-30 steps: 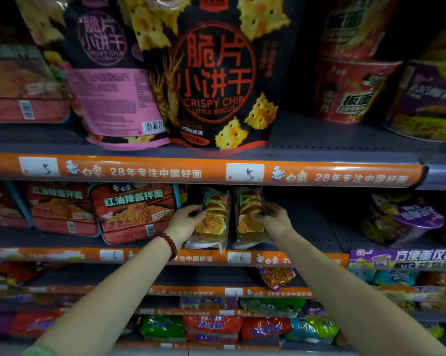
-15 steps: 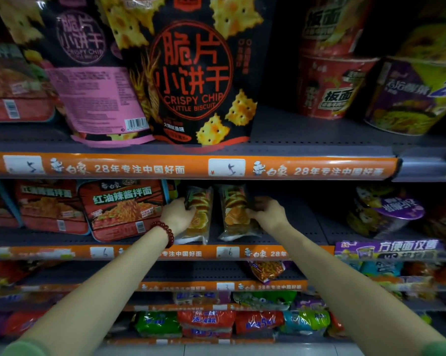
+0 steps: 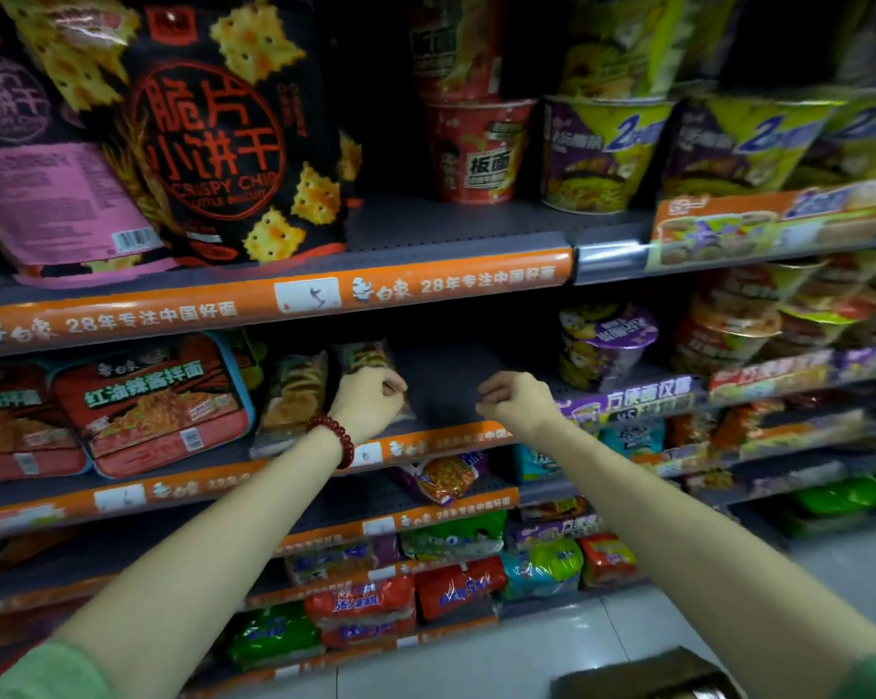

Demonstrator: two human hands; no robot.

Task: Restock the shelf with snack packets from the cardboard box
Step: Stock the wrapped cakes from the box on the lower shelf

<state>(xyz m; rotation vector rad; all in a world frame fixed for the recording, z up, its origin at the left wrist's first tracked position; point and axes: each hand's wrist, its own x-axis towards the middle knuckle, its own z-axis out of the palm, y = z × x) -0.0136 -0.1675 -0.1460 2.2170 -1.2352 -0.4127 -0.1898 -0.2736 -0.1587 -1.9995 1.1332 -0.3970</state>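
Head view: the left hand (image 3: 370, 403) has its fingers curled in front of a snack packet (image 3: 367, 360) standing upright on the middle shelf (image 3: 441, 391); whether they pinch the packet or only brush it cannot be told through the blur. A red bead bracelet (image 3: 336, 438) circles that wrist. Just left of this packet, touching it, stands a second snack packet (image 3: 294, 396), also upright, near the shelf's front edge. The right hand (image 3: 516, 403) is apart from both packets, over the bare stretch of the same shelf, with its fingers loosely curled around nothing.

Left of the packets, along the same shelf, lie red noodle trays (image 3: 153, 406) stacked flat, their faces tilted forward. To the right, toward the shelf's back, sits a purple-lidded cup of noodles (image 3: 607, 345). An orange price strip (image 3: 284, 305) runs along the front edge of the shelf above, which carries a large black bag of crispy chip biscuits (image 3: 214, 133) at its left, a red noodle cup (image 3: 476, 153) in the middle and yellow-and-purple noodle bowls (image 3: 607, 153) at the right. Lower shelves hold green, red and blue noodle packs (image 3: 456, 587).

At the bottom right corner of the view, on the pale floor, shows the top of a cardboard box (image 3: 642, 678); its contents are too dark to tell.
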